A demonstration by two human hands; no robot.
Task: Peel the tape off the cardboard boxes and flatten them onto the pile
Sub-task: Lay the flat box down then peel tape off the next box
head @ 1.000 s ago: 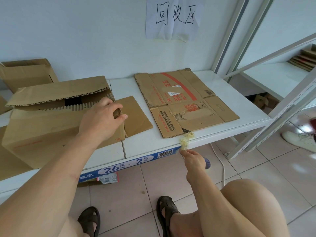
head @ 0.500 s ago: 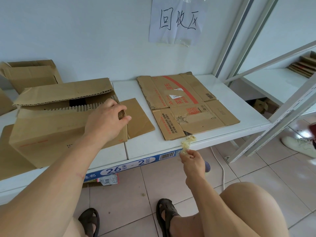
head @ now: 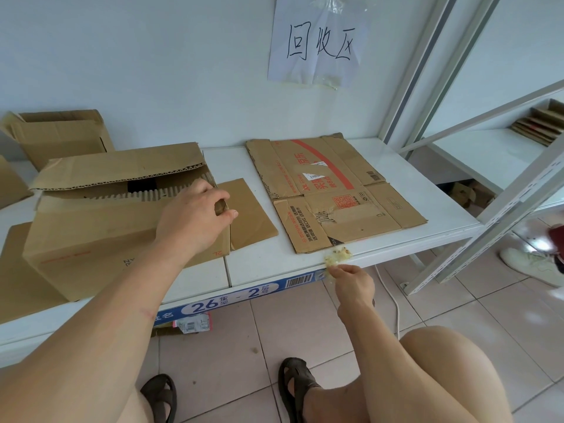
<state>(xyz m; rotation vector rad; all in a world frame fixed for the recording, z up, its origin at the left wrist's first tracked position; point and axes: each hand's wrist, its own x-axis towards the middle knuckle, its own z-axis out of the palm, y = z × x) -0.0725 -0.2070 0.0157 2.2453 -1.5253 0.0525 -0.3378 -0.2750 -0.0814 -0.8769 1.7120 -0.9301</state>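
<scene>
Left hand (head: 195, 215) grips right top corner of open cardboard box (head: 100, 236), fingers curled over edge, thumb on front face. Box stands on white shelf (head: 253, 267), flaps open. Right hand (head: 351, 282) pinches crumpled tape wad (head: 337, 257) at shelf's front edge, just beside near corner of flattened cardboard pile (head: 332, 190). Handwritten paper sign (head: 319, 41) taped to wall above pile.

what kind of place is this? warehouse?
Probably a storeroom or parcel depot's cardboard recycling corner: a handwritten paper sign taped to the wall, white metal shelving with a barcoded number label on its front edge, and a flattened box beside an open box.
</scene>
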